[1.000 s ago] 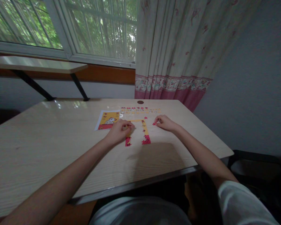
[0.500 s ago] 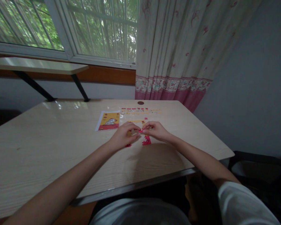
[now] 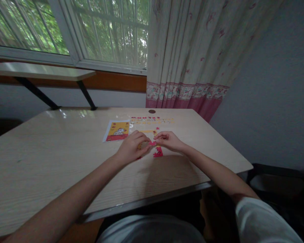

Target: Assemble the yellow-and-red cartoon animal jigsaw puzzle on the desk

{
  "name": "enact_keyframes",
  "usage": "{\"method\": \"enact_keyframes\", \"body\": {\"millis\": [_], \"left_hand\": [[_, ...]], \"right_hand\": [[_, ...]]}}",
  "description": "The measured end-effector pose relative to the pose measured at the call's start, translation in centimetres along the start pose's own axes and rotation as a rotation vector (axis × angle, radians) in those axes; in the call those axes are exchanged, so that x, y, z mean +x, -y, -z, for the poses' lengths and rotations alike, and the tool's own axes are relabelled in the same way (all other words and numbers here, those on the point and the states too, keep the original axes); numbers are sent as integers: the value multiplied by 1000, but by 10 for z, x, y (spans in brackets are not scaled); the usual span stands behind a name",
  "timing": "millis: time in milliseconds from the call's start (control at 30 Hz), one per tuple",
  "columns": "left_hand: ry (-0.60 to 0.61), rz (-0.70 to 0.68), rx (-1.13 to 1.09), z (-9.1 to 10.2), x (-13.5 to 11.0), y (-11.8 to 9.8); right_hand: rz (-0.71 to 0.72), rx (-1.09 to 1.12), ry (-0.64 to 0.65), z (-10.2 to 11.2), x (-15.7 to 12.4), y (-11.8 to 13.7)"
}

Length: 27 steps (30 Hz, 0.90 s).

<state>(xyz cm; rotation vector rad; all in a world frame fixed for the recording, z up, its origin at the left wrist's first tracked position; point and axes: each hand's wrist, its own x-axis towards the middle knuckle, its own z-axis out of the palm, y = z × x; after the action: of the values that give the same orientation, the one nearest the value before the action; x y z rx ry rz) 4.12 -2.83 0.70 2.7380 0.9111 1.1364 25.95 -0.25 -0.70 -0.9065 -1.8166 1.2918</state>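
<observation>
Between my two hands, above the table, is a small pink-red jigsaw puzzle piece [image 3: 152,143]. My left hand [image 3: 134,145] pinches it from the left with thumb and fingers. From the right, my right hand [image 3: 169,141] has its thumb and curled fingers at the piece's edge. Just below lies a joined red section of puzzle [image 3: 158,152]. A yellow strip of puzzle [image 3: 148,131] runs behind the hands, and a yellow piece [image 3: 154,133] sits at its right end. Part of the puzzle is hidden by my left hand.
A picture sheet [image 3: 117,131] with a white cartoon animal on yellow and red lies left of the hands. Loose puzzle pieces [image 3: 152,120] stand in rows farther back, with a lone red piece [image 3: 157,128] nearer. A raised shelf [image 3: 43,71] is at the back left.
The pink-red piece has turned and dropped slightly, showing more of its face. My left fingers have shifted a little; my right hand has barely moved.
</observation>
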Motion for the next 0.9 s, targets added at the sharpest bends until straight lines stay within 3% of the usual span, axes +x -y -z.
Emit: {"method": "enact_keyframes", "body": {"millis": [200,333,467,700,900], "left_hand": [[113,91,-80,10,-5,-2],[162,174,-134,9,-16,-4],[194,226,-142,-2,-23,-4],[253,171,-86,-8,-26,-5],[270,178,-32,-7,-26,-7]], "right_hand": [[155,-391,166,29,0,-12],[258,-601,224,34,0,-15],[285,-649,242,33,0,-17],[294,-690,257,31,-2,-10],[402,-734,381,17,-9,4]]}}
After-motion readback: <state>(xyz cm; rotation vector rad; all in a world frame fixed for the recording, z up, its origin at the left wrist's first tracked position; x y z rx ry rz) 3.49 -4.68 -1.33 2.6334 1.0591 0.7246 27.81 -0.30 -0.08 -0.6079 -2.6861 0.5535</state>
